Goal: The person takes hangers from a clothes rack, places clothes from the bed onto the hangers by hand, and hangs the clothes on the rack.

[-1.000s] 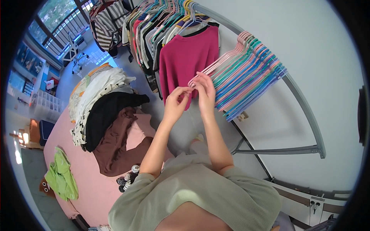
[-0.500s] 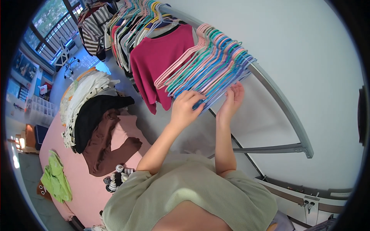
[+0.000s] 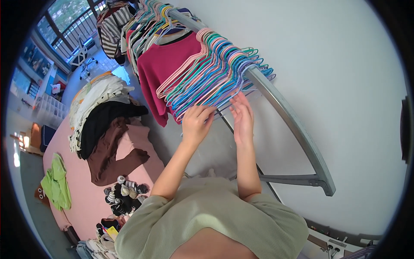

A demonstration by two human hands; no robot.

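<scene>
A dense row of pastel clothes hangers in pink, green, blue and purple hangs from a grey metal rail. At their lower edge, my left hand has its fingers curled on the bottom bars of the nearest hangers; the exact grip is partly hidden. My right hand is raised beside the near end of the row, palm turned inward and fingers apart, with the fingertips close to the last hangers. Behind the row, a magenta sweater hangs on the same rail.
More clothes crowd the rail's far end. On the left, a pink bed bears a black garment, brown trousers, a light green garment and several socks. A white wall stands to the right.
My view has shifted, bringing more socks into sight. The hangers and both hands now appear farther left. My right hand's fingers have spread slightly; my left hand stays at the hangers' lower edge.
</scene>
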